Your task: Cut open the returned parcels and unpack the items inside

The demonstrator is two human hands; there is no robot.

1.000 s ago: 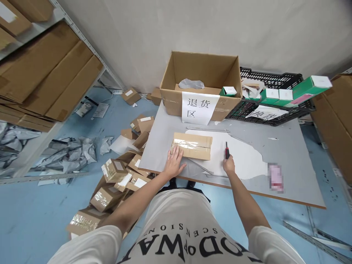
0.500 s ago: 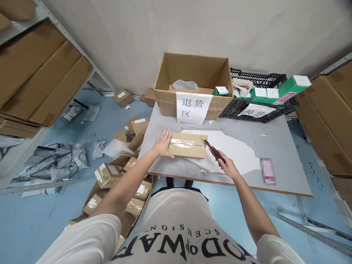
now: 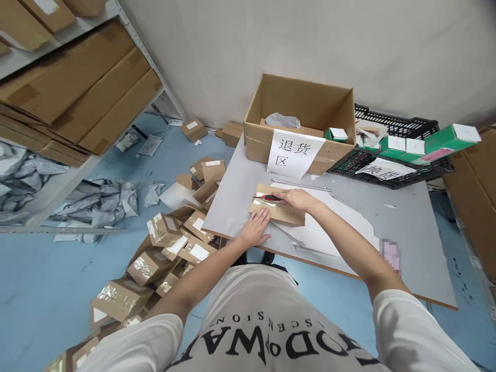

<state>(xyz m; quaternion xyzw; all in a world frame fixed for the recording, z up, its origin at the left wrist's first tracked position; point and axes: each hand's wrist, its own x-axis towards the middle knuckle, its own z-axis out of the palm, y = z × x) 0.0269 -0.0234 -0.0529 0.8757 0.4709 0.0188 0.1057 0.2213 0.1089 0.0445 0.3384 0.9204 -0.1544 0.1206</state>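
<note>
A taped cardboard box [image 3: 289, 214] lies on the grey table. My right hand [image 3: 295, 198] is closed around a red and black utility knife [image 3: 270, 197], which lies low over the box's top with its blade toward the left end. My left hand [image 3: 256, 226] rests with fingers spread on the near left edge of the box. Whether the blade is in the tape or just above it I cannot make out. White paper sheeting [image 3: 341, 217] spreads beneath and to the right of the box.
Behind stands a large open carton [image 3: 256, 142] with a paper sign. Right of it, a black crate [image 3: 395, 119] holds green-and-white boxes [image 3: 449, 142]. Several parcels [image 3: 149, 266] are piled on the floor at left, beside a shelf [image 3: 155, 106] of cartons. A pinkish blurred item [image 3: 390, 254] lies on the table.
My right hand has carried the knife from the box's right end to its left end. My left hand has shifted to the near edge. The view has turned left.
</note>
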